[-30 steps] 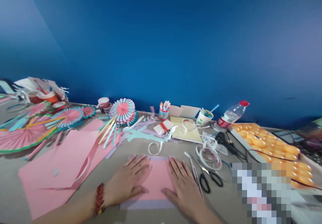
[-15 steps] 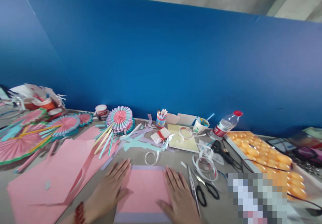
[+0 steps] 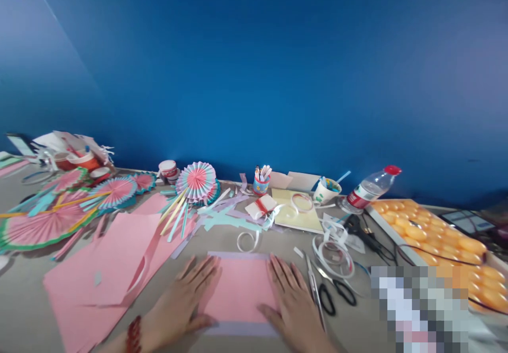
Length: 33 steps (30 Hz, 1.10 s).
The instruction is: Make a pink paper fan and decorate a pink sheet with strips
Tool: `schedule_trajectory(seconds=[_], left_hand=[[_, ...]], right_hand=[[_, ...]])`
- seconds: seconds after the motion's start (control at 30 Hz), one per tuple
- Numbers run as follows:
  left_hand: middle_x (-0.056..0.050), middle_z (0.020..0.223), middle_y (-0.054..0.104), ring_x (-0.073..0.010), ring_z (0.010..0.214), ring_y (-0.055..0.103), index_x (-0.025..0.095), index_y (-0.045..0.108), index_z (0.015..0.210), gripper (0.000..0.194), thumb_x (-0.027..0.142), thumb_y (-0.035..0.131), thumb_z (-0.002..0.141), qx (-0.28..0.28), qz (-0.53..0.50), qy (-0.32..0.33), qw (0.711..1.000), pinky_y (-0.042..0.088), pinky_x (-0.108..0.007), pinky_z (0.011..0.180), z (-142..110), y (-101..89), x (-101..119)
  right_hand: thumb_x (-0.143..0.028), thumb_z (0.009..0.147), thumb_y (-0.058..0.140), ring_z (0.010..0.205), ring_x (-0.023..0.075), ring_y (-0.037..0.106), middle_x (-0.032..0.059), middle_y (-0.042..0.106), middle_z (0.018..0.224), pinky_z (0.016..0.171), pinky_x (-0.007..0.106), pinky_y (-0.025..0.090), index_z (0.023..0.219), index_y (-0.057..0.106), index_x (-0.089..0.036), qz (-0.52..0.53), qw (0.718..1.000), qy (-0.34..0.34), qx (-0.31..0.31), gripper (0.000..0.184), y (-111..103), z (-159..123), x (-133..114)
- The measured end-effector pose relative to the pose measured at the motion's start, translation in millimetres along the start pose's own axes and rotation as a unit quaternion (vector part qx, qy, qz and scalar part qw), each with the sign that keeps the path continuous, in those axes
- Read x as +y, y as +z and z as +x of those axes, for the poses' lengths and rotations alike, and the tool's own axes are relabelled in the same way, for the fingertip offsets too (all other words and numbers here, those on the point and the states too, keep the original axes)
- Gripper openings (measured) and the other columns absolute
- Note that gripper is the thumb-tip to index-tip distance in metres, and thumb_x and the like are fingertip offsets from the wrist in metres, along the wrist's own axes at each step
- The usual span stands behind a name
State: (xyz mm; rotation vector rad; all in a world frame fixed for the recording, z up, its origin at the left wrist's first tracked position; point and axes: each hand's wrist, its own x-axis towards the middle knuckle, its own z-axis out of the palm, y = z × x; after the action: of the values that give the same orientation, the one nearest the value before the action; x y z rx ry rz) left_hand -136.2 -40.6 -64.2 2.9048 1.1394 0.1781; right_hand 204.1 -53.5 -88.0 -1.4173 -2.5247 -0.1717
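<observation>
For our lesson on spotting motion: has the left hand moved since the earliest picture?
Yes: judged against the scissors, the left hand has moved left, away from them, and covers less of the pink sheet.

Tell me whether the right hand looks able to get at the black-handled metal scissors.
Probably yes: the scissors lie close beside the right hand, which rests flat, grasping nothing; only a slim silvery metal tool lies between them.
</observation>
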Motion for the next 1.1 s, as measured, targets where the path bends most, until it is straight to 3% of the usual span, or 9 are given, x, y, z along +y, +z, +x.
schedule_trajectory(seconds=[0.17, 0.27, 0.33, 0.47, 0.57, 0.87, 0.97, 1.1], left_hand=[[-0.008, 0.155, 0.034, -0.0281, 0.143, 0.029, 0.022, 0.031, 0.150, 0.066, 0.055, 0.045, 0.095, 0.018, -0.033, -0.003, 0.999, 0.027, -0.046, 0.115, 23.8, -16.0, -27.4], [-0.008, 0.144, 0.050, -0.0238, 0.134, 0.042, 0.021, 0.052, 0.136, 0.039, 0.032, 0.042, 0.100, 0.066, -0.086, -0.023, 0.994, 0.034, -0.043, 0.112, 65.1, -21.7, -46.7], [-0.008, 0.123, 0.065, -0.0209, 0.118, 0.055, 0.019, 0.063, 0.121, 0.030, 0.024, 0.042, 0.099, 0.096, -0.120, -0.052, 0.987, 0.043, -0.038, 0.103, 100.3, -22.0, -54.6], [-0.006, 0.110, 0.067, -0.0214, 0.107, 0.058, 0.021, 0.068, 0.107, 0.021, 0.023, 0.049, 0.096, 0.095, -0.117, -0.045, 0.988, 0.043, -0.037, 0.099, 164.3, -12.4, -53.9], [-0.007, 0.104, 0.066, -0.0250, 0.102, 0.058, 0.020, 0.068, 0.100, 0.015, 0.026, 0.061, 0.089, 0.071, -0.114, -0.032, 0.990, 0.045, -0.039, 0.094, 190.9, -2.0, -47.2], [-0.006, 0.095, 0.064, -0.0242, 0.096, 0.058, 0.018, 0.066, 0.082, 0.001, 0.019, 0.065, 0.083, 0.036, -0.133, -0.047, 0.989, 0.044, -0.035, 0.088, 205.4, 2.3, -45.3], [-0.004, 0.093, 0.066, -0.0225, 0.094, 0.060, 0.019, 0.064, 0.083, 0.004, 0.018, 0.061, 0.085, 0.043, -0.152, -0.042, 0.987, 0.042, -0.034, 0.089, 204.5, -7.8, -45.8], [-0.004, 0.095, 0.068, -0.0216, 0.092, 0.062, 0.019, 0.061, 0.100, 0.012, 0.020, 0.053, 0.091, 0.073, -0.182, -0.048, 0.979, 0.043, -0.034, 0.087, 194.9, -32.9, -50.3]], right_hand=[[-0.063, 0.092, 0.043, 0.138, 0.0341, 0.036, 0.0135, 0.028, 0.156, 0.111, 0.054, 0.025, 0.155, 0.007, -0.018, 0.014, 1.000, 0.006, -0.010, 0.086, -3.6, 0.8, -1.0], [-0.063, 0.092, 0.042, 0.138, 0.0333, 0.035, 0.0126, 0.028, 0.156, 0.112, 0.052, 0.024, 0.155, 0.008, -0.018, 0.008, 1.000, 0.009, -0.012, 0.085, -1.4, 0.5, -0.6], [-0.064, 0.092, 0.041, 0.139, 0.0327, 0.035, 0.0125, 0.028, 0.156, 0.112, 0.051, 0.023, 0.155, 0.007, -0.017, -0.002, 1.000, 0.010, -0.010, 0.086, 0.4, 0.3, -0.5], [-0.064, 0.092, 0.040, 0.137, 0.0322, 0.037, 0.0125, 0.030, 0.155, 0.112, 0.050, 0.022, 0.155, 0.009, -0.016, -0.012, 1.000, 0.009, -0.006, 0.085, 0.6, 0.8, -1.1], [-0.064, 0.092, 0.040, 0.137, 0.0317, 0.037, 0.0116, 0.031, 0.155, 0.112, 0.049, 0.022, 0.155, 0.013, -0.017, -0.007, 1.000, 0.013, -0.013, 0.084, -1.6, 1.9, -1.8], [-0.063, 0.091, 0.042, 0.137, 0.0317, 0.037, 0.0120, 0.029, 0.156, 0.113, 0.051, 0.021, 0.154, 0.019, -0.016, 0.015, 0.999, 0.019, -0.024, 0.082, -3.0, 1.6, -1.4], [-0.063, 0.091, 0.043, 0.138, 0.0319, 0.035, 0.0129, 0.030, 0.156, 0.113, 0.051, 0.021, 0.153, 0.024, -0.016, 0.023, 0.999, 0.019, -0.028, 0.081, -4.0, 2.2, -1.9], [-0.060, 0.091, 0.048, 0.139, 0.0322, 0.034, 0.0129, 0.033, 0.155, 0.114, 0.053, 0.021, 0.151, 0.029, -0.018, 0.055, 0.998, 0.020, -0.036, 0.077, -6.4, 0.8, -0.5]])
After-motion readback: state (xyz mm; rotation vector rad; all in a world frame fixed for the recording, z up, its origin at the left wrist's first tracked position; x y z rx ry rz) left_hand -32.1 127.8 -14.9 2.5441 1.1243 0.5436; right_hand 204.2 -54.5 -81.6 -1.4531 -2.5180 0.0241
